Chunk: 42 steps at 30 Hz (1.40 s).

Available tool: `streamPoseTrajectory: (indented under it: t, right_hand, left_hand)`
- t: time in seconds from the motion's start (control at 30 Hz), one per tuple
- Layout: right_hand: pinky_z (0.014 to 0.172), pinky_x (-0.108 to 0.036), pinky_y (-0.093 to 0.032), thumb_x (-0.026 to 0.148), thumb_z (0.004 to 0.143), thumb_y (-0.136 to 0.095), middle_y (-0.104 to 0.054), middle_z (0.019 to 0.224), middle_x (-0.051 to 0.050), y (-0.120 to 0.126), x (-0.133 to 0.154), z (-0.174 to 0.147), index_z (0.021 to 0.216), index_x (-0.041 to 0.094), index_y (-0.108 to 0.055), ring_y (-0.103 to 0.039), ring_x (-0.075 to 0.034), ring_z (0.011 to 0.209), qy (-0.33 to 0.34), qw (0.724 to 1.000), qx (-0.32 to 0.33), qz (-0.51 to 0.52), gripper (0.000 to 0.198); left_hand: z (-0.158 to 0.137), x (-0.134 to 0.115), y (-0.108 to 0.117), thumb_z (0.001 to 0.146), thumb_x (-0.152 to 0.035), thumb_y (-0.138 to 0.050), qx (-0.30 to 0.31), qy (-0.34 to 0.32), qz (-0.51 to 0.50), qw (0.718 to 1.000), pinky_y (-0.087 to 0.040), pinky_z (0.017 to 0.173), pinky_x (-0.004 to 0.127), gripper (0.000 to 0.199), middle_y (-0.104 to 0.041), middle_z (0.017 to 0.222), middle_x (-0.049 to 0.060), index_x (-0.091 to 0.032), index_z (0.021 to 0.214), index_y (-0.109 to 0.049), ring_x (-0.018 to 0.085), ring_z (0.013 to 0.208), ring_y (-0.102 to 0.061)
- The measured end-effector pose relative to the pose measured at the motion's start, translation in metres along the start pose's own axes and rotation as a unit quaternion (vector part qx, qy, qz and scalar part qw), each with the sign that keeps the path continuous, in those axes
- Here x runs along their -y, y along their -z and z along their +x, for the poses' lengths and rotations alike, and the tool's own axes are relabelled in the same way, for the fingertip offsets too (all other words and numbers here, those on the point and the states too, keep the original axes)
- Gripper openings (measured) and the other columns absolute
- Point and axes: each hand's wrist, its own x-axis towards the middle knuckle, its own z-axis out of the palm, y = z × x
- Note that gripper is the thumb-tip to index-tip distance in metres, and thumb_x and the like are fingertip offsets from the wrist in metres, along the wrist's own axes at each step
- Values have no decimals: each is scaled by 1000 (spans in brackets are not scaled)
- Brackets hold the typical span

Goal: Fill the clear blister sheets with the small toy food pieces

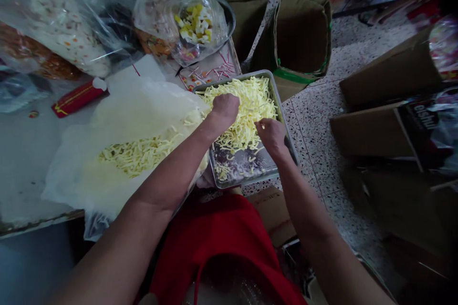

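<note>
A shallow metal tray (282,126) holds a heap of pale yellow strips (252,97), which look like shredded dough or cheese. My left hand (226,108) is closed over the left part of the heap, its fingertips turned out of sight. At the tray's right side, my right hand (273,134) has its fingers curled together against the strips' edge. Whatever either hand grips is hidden. Toward the near end, the tray's bottom shows white powder and a few scattered strips. More pale strips lie on a whitish plastic sheet (71,171) to the left, partly behind my left forearm.
The table (21,152) at left carries a red box (79,97) and bags of food (60,24). A bagged metal bowl (229,14) with yellow and white pieces stands beyond the tray. Open cardboard boxes (302,33) stand on the speckled floor (315,124), with more at right.
</note>
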Motion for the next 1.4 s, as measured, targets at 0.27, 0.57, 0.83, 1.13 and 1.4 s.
streamPoseTrajectory:
  t: [0.27,0.57,0.83,1.13,1.4]
  right_hand:
    - [96,-50,-45,30,90,-54,-68,118,-16,-21,-2,-63,138,21,-58,-63,-31,107,118,991,-40,36,49]
    - [87,-34,-55,16,93,-46,-72,106,-6,-49,215,-118,115,27,-71,-68,-22,96,344,882,157,281,35]
    - [113,-46,-37,22,91,-62,-66,131,-14,-148,362,-15,132,15,-63,-53,-29,129,421,880,211,58,41]
    - [119,-49,-28,45,85,-73,-62,138,-10,-149,359,-22,138,22,-59,-48,-30,136,408,890,204,20,59]
    - [116,-43,-38,49,78,-79,-69,129,-4,-149,361,1,126,25,-70,-55,-32,130,384,849,354,81,54]
  left_hand:
    - [-86,-6,-39,97,-11,-45,-200,-188,-11,962,-41,108,52,37,-65,125,12,-20,126,-65,29,123,-55]
    - [-234,244,8,84,-15,-51,2,328,-24,944,-50,92,48,27,-72,96,22,-11,95,-75,37,101,-68]
    - [-271,337,-67,72,-60,-75,-2,307,-118,944,-35,114,38,102,-44,154,20,-13,153,-35,34,142,-40]
    - [-291,306,-70,55,-67,-83,97,332,-97,933,-43,98,50,137,-46,142,29,-24,162,-8,47,127,-50]
    - [-243,290,-101,52,-59,-90,27,372,-71,925,-35,102,68,148,-13,162,29,-32,162,5,53,144,-23]
